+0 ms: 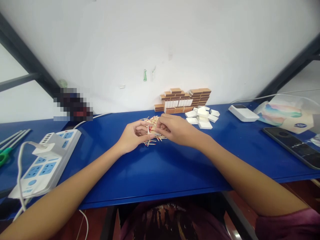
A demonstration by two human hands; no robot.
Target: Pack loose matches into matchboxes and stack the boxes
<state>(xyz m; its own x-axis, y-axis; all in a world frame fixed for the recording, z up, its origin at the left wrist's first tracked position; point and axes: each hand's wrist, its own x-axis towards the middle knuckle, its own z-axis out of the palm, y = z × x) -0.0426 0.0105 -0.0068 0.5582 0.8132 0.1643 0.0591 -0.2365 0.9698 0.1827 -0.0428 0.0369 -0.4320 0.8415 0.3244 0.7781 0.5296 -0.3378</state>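
My left hand (133, 135) is closed around a small white matchbox tray (149, 129) that has red-tipped matches in it. Over the tray's right side, my right hand (172, 128) pinches matches (154, 130) between thumb and fingers; how many is hidden. A loose pile of matches (151, 120) lies on the blue table behind and under both hands, some sticking out below. To the right of the pile sits a heap of white matchbox trays (202, 116). Against the wall stand stacked brown matchboxes (182, 100), with a row of white pieces among them.
On the left a white power strip (58, 156) carries a plugged-in charger (50, 151) and cable, near green-handled scissors (6, 155). At right lie a white device (243, 113), a tissue pack (285, 115) and a black phone (292, 145). The blue table's (160, 176) front edge is close to my body.
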